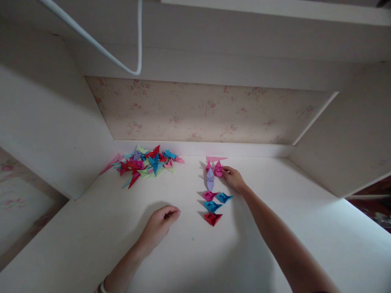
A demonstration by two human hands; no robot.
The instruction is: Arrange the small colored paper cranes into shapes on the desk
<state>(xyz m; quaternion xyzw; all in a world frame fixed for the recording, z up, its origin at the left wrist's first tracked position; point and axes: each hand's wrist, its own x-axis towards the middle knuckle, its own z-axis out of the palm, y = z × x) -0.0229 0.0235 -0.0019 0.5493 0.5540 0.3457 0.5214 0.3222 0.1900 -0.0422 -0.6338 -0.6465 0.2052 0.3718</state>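
Observation:
My right hand [233,178] pinches a magenta folded-paper piece [218,168] at the far end of a column of origami pieces on the white desk. Close by on its left are a pink piece [208,166] and a lilac one [210,179]. Nearer to me lie another magenta piece [209,196], two blue ones, one at the right [224,197] and one below [212,206], and a red piece [213,219]. My left hand [161,224] rests on the desk left of the column, fingers curled together; whether anything is inside is hidden.
A heap of colourful folded paper [146,162] lies at the back left. A pink paper strip [216,158] lies behind the column. White side panels and an overhead shelf [214,40] enclose the desk [189,264]. A white cable [100,47] hangs at upper left.

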